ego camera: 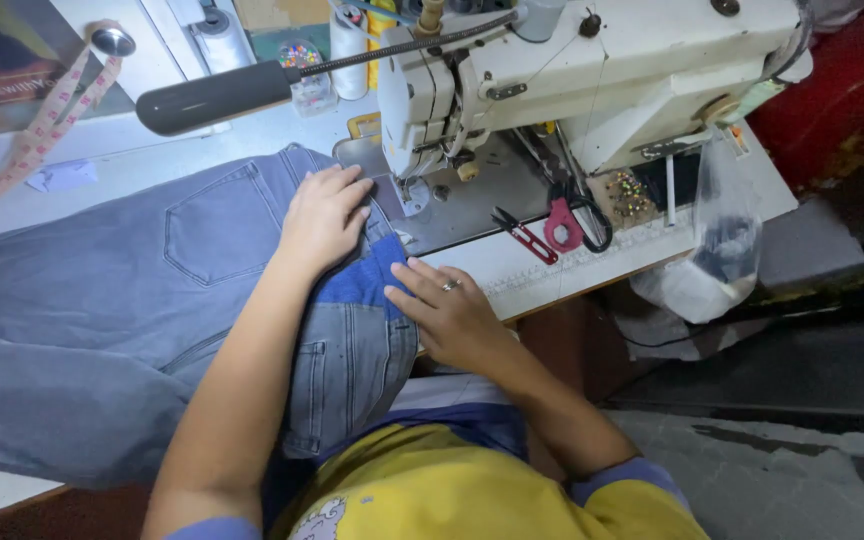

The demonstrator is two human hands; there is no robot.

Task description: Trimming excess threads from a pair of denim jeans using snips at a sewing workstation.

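Positioning step, I'd say: left hand (pixel 324 215) and right hand (pixel 449 312), both open, flatten the jeans (pixel 152 290) mid-frame; next needs feeding toward the sewing machine (pixel 552 70).

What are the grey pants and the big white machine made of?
The grey pants under the left hand look like denim: faded woven cloth, matte, with stitched seams and a sewn pocket. The white sewing machine seems painted metal: a hard, smooth, slightly shiny body with screws, though plastic parts can't be ruled out.
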